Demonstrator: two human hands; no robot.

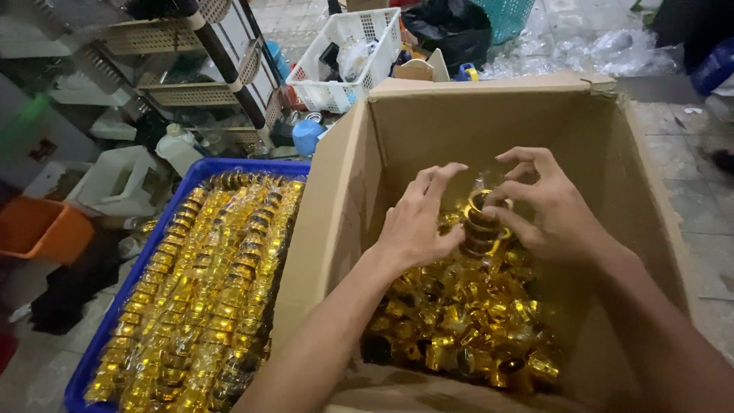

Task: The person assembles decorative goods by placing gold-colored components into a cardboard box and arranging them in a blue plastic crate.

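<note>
A large open brown cardboard box fills the middle and right of the scene, its flaps folded out and its floor heaped with small shiny gold cup-shaped plastic pieces. Just left of it, touching its side wall, sits a blue plastic crate packed with long rows of the same gold pieces wrapped in clear film. Farther off, behind the box, stands a white perforated plastic basket holding mixed items, and at the far left edge an orange plastic bin rests on the floor.

Both forearms reach into the box from the near edge. The right hand curls its fingers round a short nested stack of gold cups, held upright above the heap near the box's middle. The left hand is spread, fingers splayed and pointing toward the stack, fingertips just beside it; whether they touch it cannot be told.
</note>
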